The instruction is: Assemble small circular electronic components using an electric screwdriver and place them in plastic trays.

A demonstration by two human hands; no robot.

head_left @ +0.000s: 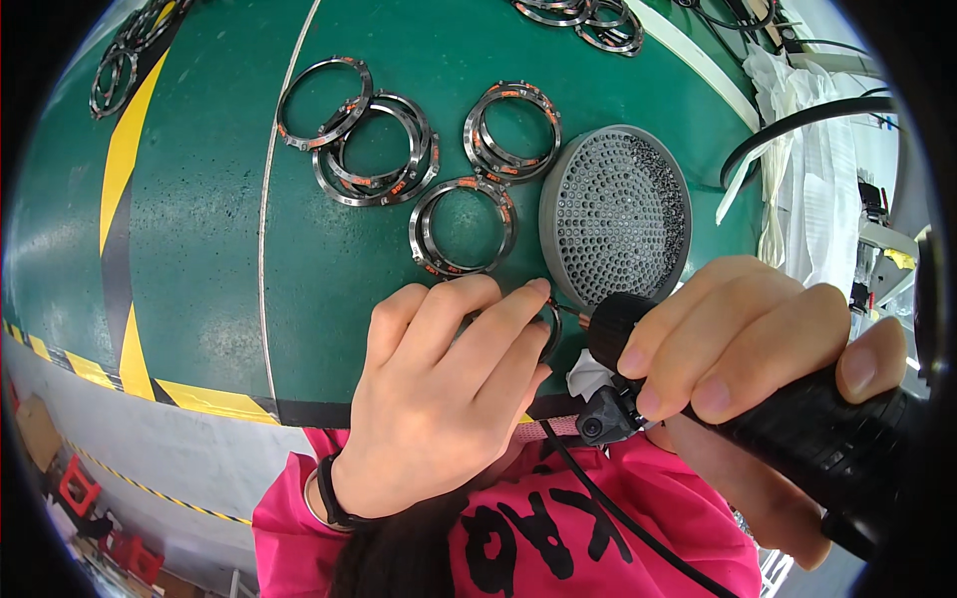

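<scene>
My right hand (748,344) is wrapped around a black electric screwdriver (807,429). Its thin metal bit (576,316) points left toward a metal ring (553,334) with a black edge. My left hand (449,374) has its fingers curled over that ring at the table's near edge and hides most of it. Whether the bit touches the ring I cannot tell. Just beyond both hands sits a round grey tray (548,224) full of small holes, with many tiny dark screws (670,189) heaped along its right side.
Beyond my left hand lie silver rings with orange marks, singly stacked or overlapping: a near stack (419,239), one behind (471,140), and a left group (431,169). More rings (608,35) lie at the far edge. A small black camera-like device (603,419) and cable hang below the screwdriver.
</scene>
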